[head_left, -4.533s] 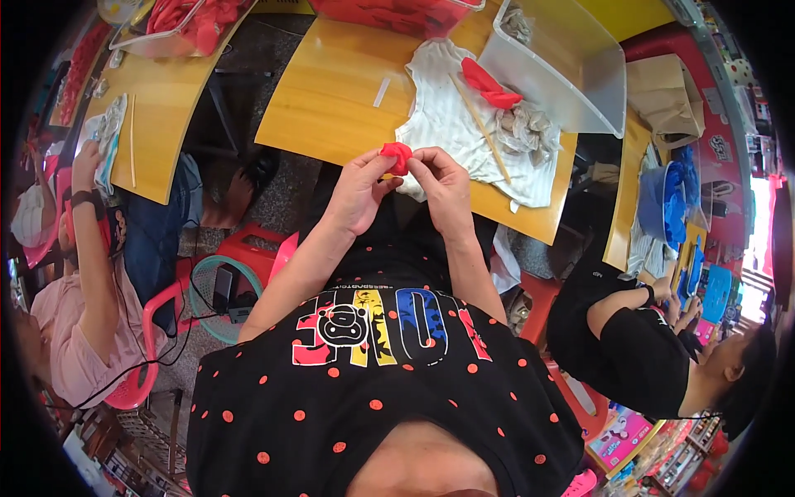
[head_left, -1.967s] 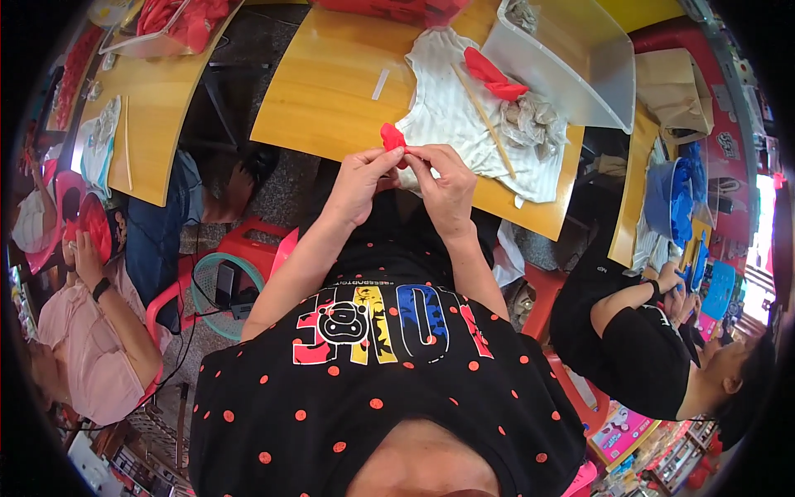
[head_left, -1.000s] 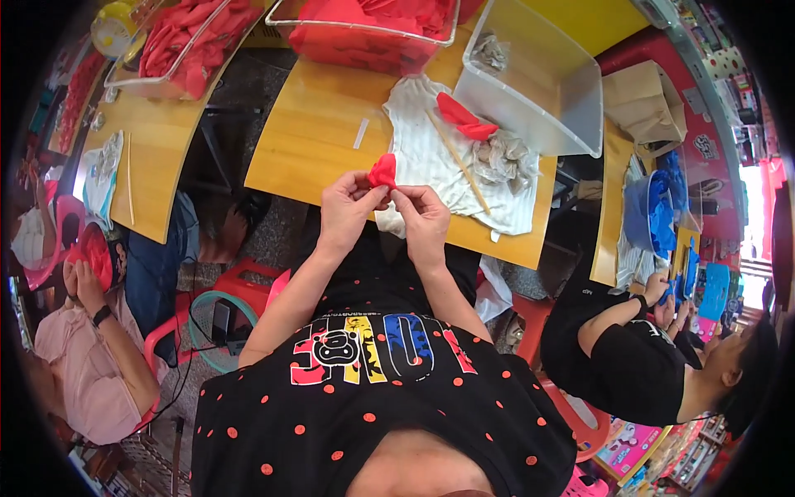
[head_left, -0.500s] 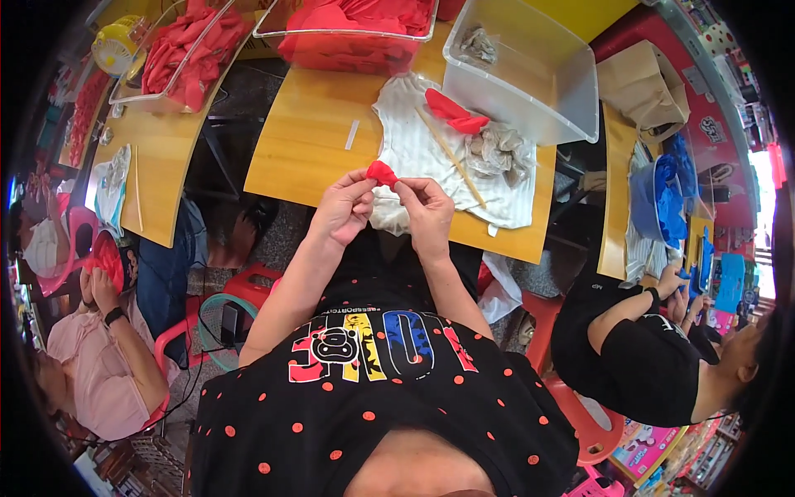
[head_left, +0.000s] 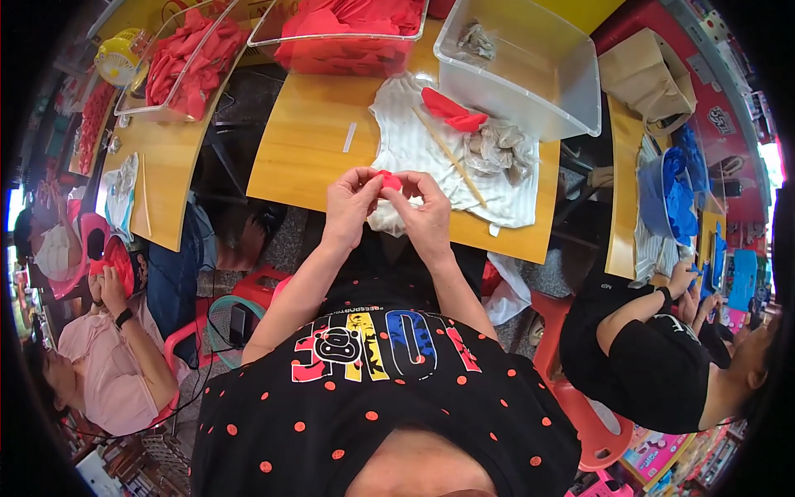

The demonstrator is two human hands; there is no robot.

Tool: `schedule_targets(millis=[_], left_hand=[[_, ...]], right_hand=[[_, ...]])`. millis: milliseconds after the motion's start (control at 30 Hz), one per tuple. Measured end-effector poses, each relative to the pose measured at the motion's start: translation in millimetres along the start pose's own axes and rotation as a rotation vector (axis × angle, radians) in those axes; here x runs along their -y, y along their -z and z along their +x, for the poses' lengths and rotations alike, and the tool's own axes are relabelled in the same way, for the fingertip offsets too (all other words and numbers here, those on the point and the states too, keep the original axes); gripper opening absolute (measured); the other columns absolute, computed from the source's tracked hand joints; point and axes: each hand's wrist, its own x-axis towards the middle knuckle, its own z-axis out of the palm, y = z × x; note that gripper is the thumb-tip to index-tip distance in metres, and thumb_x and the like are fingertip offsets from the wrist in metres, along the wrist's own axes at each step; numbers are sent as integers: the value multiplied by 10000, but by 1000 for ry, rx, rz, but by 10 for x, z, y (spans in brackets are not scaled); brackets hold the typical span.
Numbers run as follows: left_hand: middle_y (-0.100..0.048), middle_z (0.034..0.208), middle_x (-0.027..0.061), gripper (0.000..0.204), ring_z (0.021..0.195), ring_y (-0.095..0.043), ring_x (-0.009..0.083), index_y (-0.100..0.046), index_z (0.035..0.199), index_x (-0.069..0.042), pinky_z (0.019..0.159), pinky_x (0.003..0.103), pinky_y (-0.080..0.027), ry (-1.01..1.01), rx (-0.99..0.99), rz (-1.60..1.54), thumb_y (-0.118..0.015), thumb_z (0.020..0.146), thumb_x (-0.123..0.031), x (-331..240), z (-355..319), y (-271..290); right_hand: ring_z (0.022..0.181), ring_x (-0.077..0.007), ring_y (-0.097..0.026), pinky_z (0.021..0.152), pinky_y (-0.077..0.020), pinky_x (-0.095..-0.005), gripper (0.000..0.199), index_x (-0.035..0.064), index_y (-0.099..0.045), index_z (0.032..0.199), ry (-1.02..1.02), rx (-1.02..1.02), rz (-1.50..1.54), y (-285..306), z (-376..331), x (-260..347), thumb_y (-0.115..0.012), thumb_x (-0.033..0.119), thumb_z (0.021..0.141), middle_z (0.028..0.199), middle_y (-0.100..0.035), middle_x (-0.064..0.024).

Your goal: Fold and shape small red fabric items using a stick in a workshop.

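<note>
A small piece of red fabric (head_left: 391,181) is pinched between both my hands, just over the table's near edge. My left hand (head_left: 351,203) grips its left side with thumb and forefinger. My right hand (head_left: 426,209) holds the other side, thumb against the cloth; the fingers hide part of it. Beyond them lies a white striped cloth (head_left: 402,124). On this cloth rest another red fabric piece (head_left: 454,111), a thin wooden stick (head_left: 449,153) and a crumpled greyish clump (head_left: 498,151).
Behind stand a clear bin (head_left: 339,41) of red pieces and a translucent bin (head_left: 530,91) holding a small grey clump. A white strip (head_left: 349,137) lies on the wooden table (head_left: 298,153). People work on both sides, one (head_left: 124,356) handling red fabric, another (head_left: 654,331) near a blue-filled tub (head_left: 658,199).
My hands have come closer together around the red fabric. It is now bunched more compactly, and the right fingers curl over it.
</note>
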Motion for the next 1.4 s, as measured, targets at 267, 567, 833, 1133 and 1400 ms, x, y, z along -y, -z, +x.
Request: schedule_targets(millis=[267, 567, 833, 1133, 1400], left_hand=[[-617, 882, 3, 232, 780, -560, 80, -617, 984, -46, 699, 230, -448, 510, 514, -353, -534, 944, -259, -106, -92, 63], [-616, 934, 25, 287, 829, -587, 111, -587, 1083, -49, 742, 266, -483, 451, 407, -247, -508, 954, -293, -239, 42, 85], [-593, 1022, 63, 275, 871, -584, 140, -521, 1169, -50, 754, 269, -490, 276, 367, -309, -496, 957, -223, -444, 205, 266], [-651, 844, 29, 150, 781, -575, 79, -644, 948, 20, 725, 235, -462, -608, 76, 527, -603, 864, -97, -1427, 1218, 409], [-519, 1180, 139, 364, 1132, -458, 320, -671, 995, -86, 960, 371, -397, -802, 401, 1613, -676, 649, 27, -1901, 2707, 328]], right_hand=[[687, -63, -586, 631, -468, -192, 160, -13, -636, 1025, -466, -35, 778, 129, 67, -311, -588, 77, 901, 829, -650, -33], [683, -82, -585, 620, -478, -188, 162, -28, -627, 1033, -424, 27, 797, 400, 194, -225, -581, 45, 895, 831, -641, -38], [851, -116, -606, 737, -490, -226, 221, -8, -578, 1126, -100, -274, 754, 615, 829, -359, -541, 20, 910, 1026, -631, -73], [909, -98, -567, 744, -430, -217, 295, -11, -554, 1193, -146, -228, 228, 568, 373, -118, -544, 49, 905, 1064, -602, -54], [808, -78, -549, 734, -436, -209, 230, -19, -607, 1110, -187, -194, 115, 492, 14, -200, -553, 8, 888, 950, -584, -23]])
